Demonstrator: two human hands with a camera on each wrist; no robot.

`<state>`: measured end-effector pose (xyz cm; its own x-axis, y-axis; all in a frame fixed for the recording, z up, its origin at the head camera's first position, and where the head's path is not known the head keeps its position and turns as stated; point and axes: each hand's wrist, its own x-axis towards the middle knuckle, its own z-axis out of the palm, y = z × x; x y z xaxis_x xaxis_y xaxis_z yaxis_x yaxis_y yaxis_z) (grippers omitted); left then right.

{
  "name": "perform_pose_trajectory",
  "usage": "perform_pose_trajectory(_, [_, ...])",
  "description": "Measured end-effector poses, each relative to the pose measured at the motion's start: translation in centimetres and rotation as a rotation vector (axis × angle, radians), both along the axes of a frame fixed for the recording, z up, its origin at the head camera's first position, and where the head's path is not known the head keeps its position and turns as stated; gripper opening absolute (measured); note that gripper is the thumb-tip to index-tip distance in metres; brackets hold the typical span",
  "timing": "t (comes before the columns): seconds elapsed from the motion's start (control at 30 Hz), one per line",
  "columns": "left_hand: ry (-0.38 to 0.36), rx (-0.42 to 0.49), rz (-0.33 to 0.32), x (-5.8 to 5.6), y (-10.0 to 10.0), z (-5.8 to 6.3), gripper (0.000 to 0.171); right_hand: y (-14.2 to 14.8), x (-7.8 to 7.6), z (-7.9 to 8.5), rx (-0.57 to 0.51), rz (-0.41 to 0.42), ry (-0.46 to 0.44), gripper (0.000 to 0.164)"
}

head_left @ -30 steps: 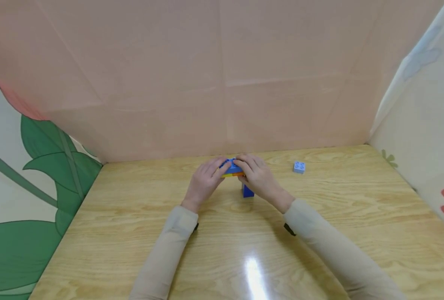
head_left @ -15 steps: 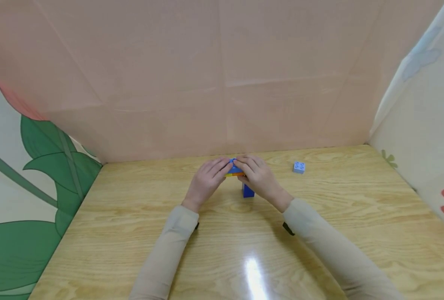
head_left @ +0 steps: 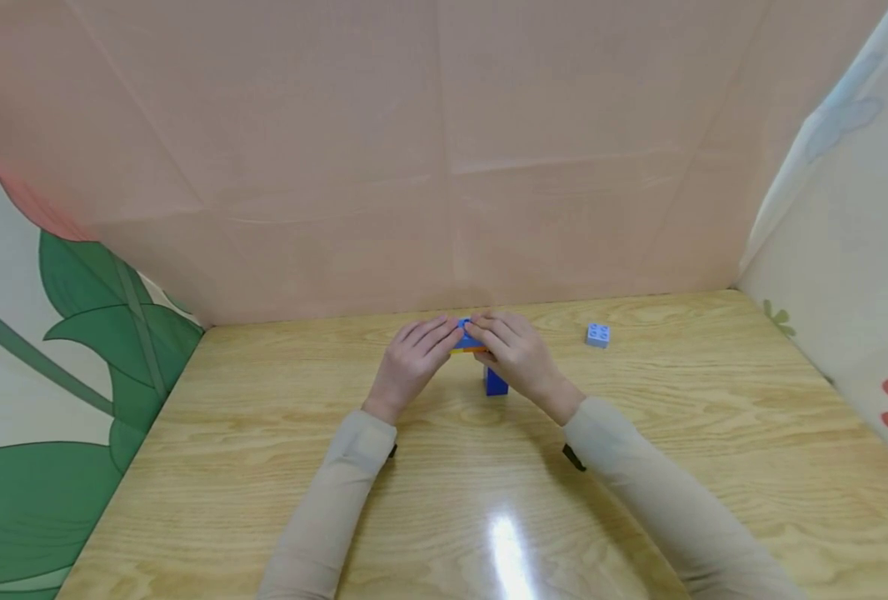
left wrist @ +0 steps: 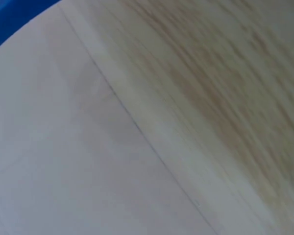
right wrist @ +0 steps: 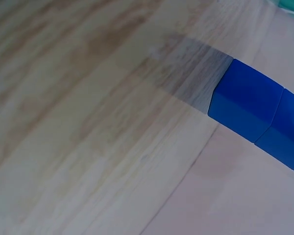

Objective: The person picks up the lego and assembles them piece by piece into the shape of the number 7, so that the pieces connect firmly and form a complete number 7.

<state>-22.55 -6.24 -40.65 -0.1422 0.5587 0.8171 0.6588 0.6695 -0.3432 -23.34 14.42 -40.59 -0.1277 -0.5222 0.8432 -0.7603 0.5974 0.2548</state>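
Both hands meet near the back middle of the table, at a blue toy brick (head_left: 470, 340) with studs on top. Beneath it show thin strips of a yellow brick (head_left: 456, 351) and an orange brick (head_left: 478, 349). From the left, my left hand (head_left: 412, 360) grips the blue brick, fingers over its top and thumb at the near side. My right hand (head_left: 521, 357) holds its right end. A dark blue brick column (head_left: 496, 382) stands below, partly behind the right hand; stacked dark blue bricks (right wrist: 246, 100) show in the right wrist view. Neither wrist view shows the fingers.
A light blue brick (head_left: 597, 335) with studs sits apart on the wooden table (head_left: 264, 467), to the right. A pinkish sheet (head_left: 444, 167) rises behind the table's back edge. Printed panels stand at both sides. In the left wrist view a blue curved edge (left wrist: 14, 18) crosses one corner.
My left hand has slid slightly right along the blue brick, covering more of its studs and the yellow strip. The right hand and the column stay almost where they were.
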Motion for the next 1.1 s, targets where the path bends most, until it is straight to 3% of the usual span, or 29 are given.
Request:
perform_pose_trajectory(0.2, [0.0, -0.014, 0.031, 0.1, 0.0, 0.0, 0.039, -0.1, 0.0, -0.1, -0.011, 0.0, 0.012, 0.05])
perform_pose_trajectory(0.4, [-0.055, -0.039, 0.05, 0.3, -0.2, -0.1, 0.048, -0.2, 0.1, -0.3, -0.028, -0.011, -0.003, 0.05])
perform_pose_trajectory(0.6, [-0.081, -0.004, -0.018, 0.1, 0.1, 0.0, 0.044, -0.2, 0.3, -0.4, -0.031, -0.032, -0.028, 0.052])
perform_pose_trajectory(0.73, [-0.141, 0.015, -0.078, 0.2, 0.3, 0.2, 0.039, 0.1, 0.3, -0.5, -0.006, -0.027, -0.048, 0.039])
perform_pose_trajectory(0.83, [-0.181, 0.002, -0.08, 0.4, 0.5, 0.4, 0.038, 0.6, 0.3, -0.5, -0.006, 0.012, -0.076, 0.035])
perform_pose_trajectory(0.97, [-0.209, -0.037, -0.045, 0.5, 0.6, 0.6, 0.042, 1.4, 0.1, -0.2, -0.073, 0.034, -0.107, 0.046])
perform_pose_trajectory(1.1, [-0.251, -0.059, -0.041, 0.6, 0.7, 0.9, 0.043, 2.9, -0.2, 0.2, -0.201, -0.068, -0.165, 0.041])
